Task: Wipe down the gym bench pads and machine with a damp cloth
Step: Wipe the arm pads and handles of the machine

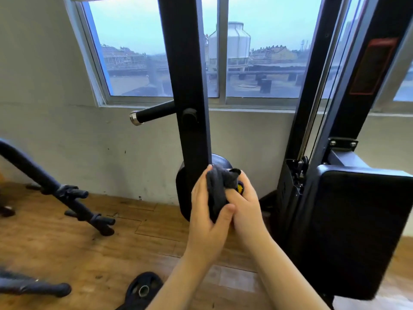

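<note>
cloth (218, 191): dark grey, bunched, sitting between both hands in front of the black upright post (190, 86).
left hand (207, 211): grip curling round the cloth.
right hand (243, 204): grip pinching the cloth's upper fold.
risk: cloth likely slipping during regathering, dropping onto the wooden floor (89, 242) and picking up grit.
pad (357, 231): black, waiting at right.

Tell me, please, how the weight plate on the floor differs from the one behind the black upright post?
The weight plate on the floor lies flat on the wooden boards, its grip holes and metal-ringed centre hole showing; the weight plate behind the upright post stands on edge. The floor plate lies in full view near the left forearm; the post, the hands and the cloth partly hide the other. Both are dark and round.
</note>
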Available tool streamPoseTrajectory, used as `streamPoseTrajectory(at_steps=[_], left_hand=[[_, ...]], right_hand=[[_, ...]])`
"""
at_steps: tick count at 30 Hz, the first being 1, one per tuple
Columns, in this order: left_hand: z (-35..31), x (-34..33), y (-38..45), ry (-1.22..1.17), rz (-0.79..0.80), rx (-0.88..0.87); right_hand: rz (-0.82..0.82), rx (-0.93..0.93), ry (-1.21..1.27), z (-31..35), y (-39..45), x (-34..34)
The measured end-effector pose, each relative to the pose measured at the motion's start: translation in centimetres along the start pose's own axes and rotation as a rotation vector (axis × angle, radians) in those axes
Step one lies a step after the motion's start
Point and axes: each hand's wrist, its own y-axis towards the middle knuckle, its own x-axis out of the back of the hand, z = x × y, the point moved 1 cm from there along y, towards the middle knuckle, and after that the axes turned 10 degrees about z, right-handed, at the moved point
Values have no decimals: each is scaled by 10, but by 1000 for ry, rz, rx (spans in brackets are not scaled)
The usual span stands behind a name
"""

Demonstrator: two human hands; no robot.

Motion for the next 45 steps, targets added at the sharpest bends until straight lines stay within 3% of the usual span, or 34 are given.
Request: streamPoseTrajectory(at_steps=[3, 4, 7, 9, 14, 17, 20, 23, 26, 30, 32, 36, 38, 40, 42, 44, 45], left_hand=[[4, 36, 7, -59, -196, 110], [9, 52, 10, -48, -251, 142], [25, 104, 27, -89, -441, 246], [38, 127, 40, -83, -491, 230], [94, 114, 52, 135, -216, -29], [141, 106, 29, 407, -118, -84], [176, 107, -5, 445, 40, -69], [169, 111, 2, 355, -44, -35], [142, 107, 39, 331, -99, -187], [162, 84, 42, 553, 10, -419], [177, 75, 30, 644, 45, -431], [199, 67, 9, 768, 292, -423], [203, 70, 0, 733, 345, -377], [194, 77, 2, 546, 245, -262], [169, 89, 21, 315, 24, -183], [135, 100, 55, 176, -142, -198], [121, 101, 74, 155, -148, -221]], right_hand=[[125, -74, 41, 0, 4, -19], [92, -42, -35, 1, 6, -24], [-305, 192, -361, 4, 15, -32], [-402, 250, -494, 0, 28, -42], [-316, 261, -694, -40, 55, -83], [-434, 262, -705, -66, 56, -88], [-545, 270, -752, -72, 54, -84], [-615, 289, -783, -72, 53, -81], [-676, 258, -847, -75, 54, -79], [-736, 223, -889, -76, 56, -73], [-759, 210, -881, -74, 57, -68], [-783, 207, -932, -69, 56, -58], [-779, 211, -961, -69, 54, -57], [-768, 216, -986, -73, 54, -57], [-764, 225, -977, -78, 55, -59], [-771, 229, -965, -80, 57, -61], [-772, 228, -966, -81, 57, -61]])
